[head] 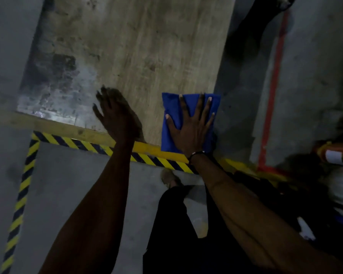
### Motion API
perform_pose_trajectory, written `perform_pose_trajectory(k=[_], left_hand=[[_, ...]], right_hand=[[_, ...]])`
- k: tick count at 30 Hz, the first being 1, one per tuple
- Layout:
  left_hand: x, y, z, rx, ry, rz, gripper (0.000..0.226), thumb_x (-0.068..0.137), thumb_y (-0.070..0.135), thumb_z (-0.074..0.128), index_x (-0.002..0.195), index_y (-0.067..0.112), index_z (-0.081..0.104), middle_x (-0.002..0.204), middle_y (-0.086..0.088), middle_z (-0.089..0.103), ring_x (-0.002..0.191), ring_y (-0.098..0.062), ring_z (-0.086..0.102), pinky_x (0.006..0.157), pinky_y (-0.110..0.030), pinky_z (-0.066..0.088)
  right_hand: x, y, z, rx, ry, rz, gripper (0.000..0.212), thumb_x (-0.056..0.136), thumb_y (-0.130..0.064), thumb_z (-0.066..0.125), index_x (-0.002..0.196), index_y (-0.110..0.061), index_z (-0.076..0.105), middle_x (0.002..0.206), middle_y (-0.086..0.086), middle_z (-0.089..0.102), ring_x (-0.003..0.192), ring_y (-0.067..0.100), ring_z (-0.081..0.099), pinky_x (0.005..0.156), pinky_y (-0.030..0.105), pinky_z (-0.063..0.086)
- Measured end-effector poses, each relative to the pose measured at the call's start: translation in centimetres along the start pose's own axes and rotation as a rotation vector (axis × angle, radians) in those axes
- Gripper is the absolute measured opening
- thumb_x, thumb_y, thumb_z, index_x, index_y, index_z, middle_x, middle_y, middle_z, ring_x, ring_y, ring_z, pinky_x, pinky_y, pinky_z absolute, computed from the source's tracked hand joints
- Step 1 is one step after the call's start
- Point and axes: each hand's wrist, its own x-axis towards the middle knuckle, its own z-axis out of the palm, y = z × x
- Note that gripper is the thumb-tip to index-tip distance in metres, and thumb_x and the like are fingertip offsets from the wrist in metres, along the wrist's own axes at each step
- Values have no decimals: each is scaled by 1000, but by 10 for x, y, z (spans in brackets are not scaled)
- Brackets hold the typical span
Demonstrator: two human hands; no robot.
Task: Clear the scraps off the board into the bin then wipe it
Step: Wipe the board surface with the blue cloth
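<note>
A: Concrete floor, grey and dimly lit, with yellow-and-black hazard tape running under the near edge of the board. No desk here; the board sits low, over the floor.

B: Stage of task?

A: Judged to be in the wiping step. Right hand, the working grip, lies flat with fingers spread apart, pressing a folded blue cloth onto the board's near right corner. It pins the cloth by palm pressure and is not closed round it.

B: Left hand?

A: Left hand is raised just to the left of the cloth, fingers loosely extended, blurred. Something brownish shows behind it; cannot tell whether that is a scrap, a shadow, or a stain.

B: Scraps cleared?

A: No loose scraps resolved on the surface. Dark staining and a pale smeared patch lie beyond and to the left of the left hand, apparently unwiped. Most of the board beyond both hands remains to cover.

B: Counts?

A: Board: one. Cloth: one. Hands: two. Bin: none in view. Clutter at far right is too dark to identify.
</note>
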Motion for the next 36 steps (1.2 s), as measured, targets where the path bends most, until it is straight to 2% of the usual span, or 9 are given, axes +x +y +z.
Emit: perform_pose_trajectory(k=[3, 7, 13, 19, 23, 26, 32, 34, 36], left_hand=[[-1, 26, 6, -131, -116, 285, 46, 112, 22, 34, 157, 15, 39, 167, -7, 33, 158, -27, 23, 128, -48, 14], [18, 73, 14, -267, -215, 420, 47, 110, 24, 36, 155, 15, 43, 168, -7, 33, 158, -26, 22, 128, -48, 18], [20, 80, 16, -274, -217, 384, 48, 111, 30, 34, 156, 18, 43, 168, -3, 32, 158, -23, 22, 127, -47, 19], [21, 82, 15, -273, -213, 394, 48, 108, 28, 39, 154, 18, 44, 168, -3, 31, 158, -23, 21, 127, -46, 17], [21, 82, 17, -279, -197, 394, 46, 110, 28, 38, 155, 18, 44, 168, -3, 32, 158, -22, 22, 127, -46, 19], [20, 82, 19, -265, -210, 387, 47, 111, 28, 36, 156, 19, 43, 169, -2, 30, 159, -21, 19, 127, -45, 17], [21, 80, 21, -261, -205, 397, 47, 111, 28, 36, 156, 18, 42, 169, -3, 29, 159, -21, 19, 127, -45, 15], [22, 80, 21, -258, -199, 400, 47, 110, 29, 37, 156, 17, 43, 169, -3, 30, 159, -22, 19, 127, -46, 16], [21, 81, 20, -261, -189, 410, 47, 110, 27, 39, 155, 16, 43, 168, -5, 32, 158, -23, 21, 126, -47, 19]], right_hand=[[-15, 2, 2, 99, 20, 87, 78, 96, -77, 44, 162, -41, 26, 173, 19, -4, 160, 41, -7, 123, 62, 20], [-17, 2, -2, 179, 27, 194, 79, 93, -79, 47, 162, -45, 26, 172, 19, -8, 158, 44, 6, 121, 58, 30], [22, -3, -3, 130, 10, 259, 87, 90, -85, 40, 163, -45, 17, 169, 25, 8, 147, 46, 30, 112, 55, 39], [137, 4, -8, 145, -19, 248, 90, 90, -85, 39, 164, -41, 17, 168, 29, 8, 146, 47, 30, 113, 56, 40], [56, 2, -14, 140, 25, 181, 85, 93, -81, 42, 164, -40, 18, 169, 27, 6, 147, 46, 29, 113, 53, 35], [-1, 3, -10, 181, -23, 204, 85, 93, -81, 42, 164, -43, 15, 169, 25, 7, 145, 45, 33, 103, 52, 46], [118, 2, -8, 230, -46, 243, 88, 92, -80, 44, 165, -40, 13, 169, 28, 3, 150, 45, 25, 114, 54, 36], [124, 4, -9, 203, -38, 237, 88, 93, -81, 42, 165, -40, 13, 169, 28, 4, 150, 45, 26, 113, 54, 38], [87, 5, -9, 206, 0, 205, 86, 93, -80, 43, 165, -40, 15, 169, 27, 6, 147, 45, 30, 110, 53, 40]])
